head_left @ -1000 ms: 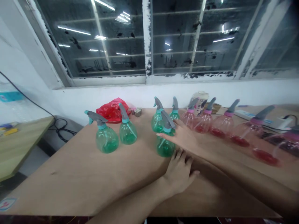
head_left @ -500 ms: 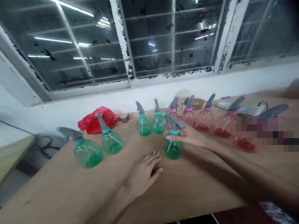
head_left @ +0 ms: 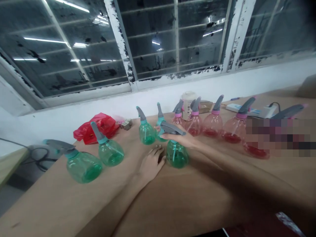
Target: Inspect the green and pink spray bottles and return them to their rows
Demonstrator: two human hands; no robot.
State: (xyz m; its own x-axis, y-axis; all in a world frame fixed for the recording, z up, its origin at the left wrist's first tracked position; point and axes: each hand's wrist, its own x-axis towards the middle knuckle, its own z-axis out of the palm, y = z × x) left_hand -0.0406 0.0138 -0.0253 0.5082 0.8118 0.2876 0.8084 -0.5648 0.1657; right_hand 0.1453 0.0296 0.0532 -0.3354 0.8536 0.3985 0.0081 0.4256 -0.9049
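Note:
My right hand (head_left: pixel 184 136) is at the sprayer head of a green spray bottle (head_left: pixel 177 156) with a grey trigger top and teal collar. Its thumb lies across the front below the grey top, and a fingertip shows beyond the nozzle; the other fingers are hidden behind. My left hand (head_left: pixel 151 164) rests palm down on the table, fingers loosely spread, just left of that bottle and holding nothing. Two green bottles, one upright (head_left: pixel 147 133) and one partly covered by my right hand (head_left: pixel 161 120), stand behind. At the left are two more, a nearer one (head_left: pixel 84 168) and another (head_left: pixel 111 153).
Several pink spray bottles (head_left: pixel 212 126) with red liquid line the right side. Behind them are a paper cup (head_left: pixel 189 100) and a white power strip (head_left: pixel 265 111). A red plastic bag (head_left: pixel 97 128) lies by the wall under the window. Part of the right is pixelated.
My right hand has moved up from the bottle's shoulder to its sprayer head. The bottle's top has turned, with its nozzle less visible. The view has shifted slightly; my left hand stays on the table.

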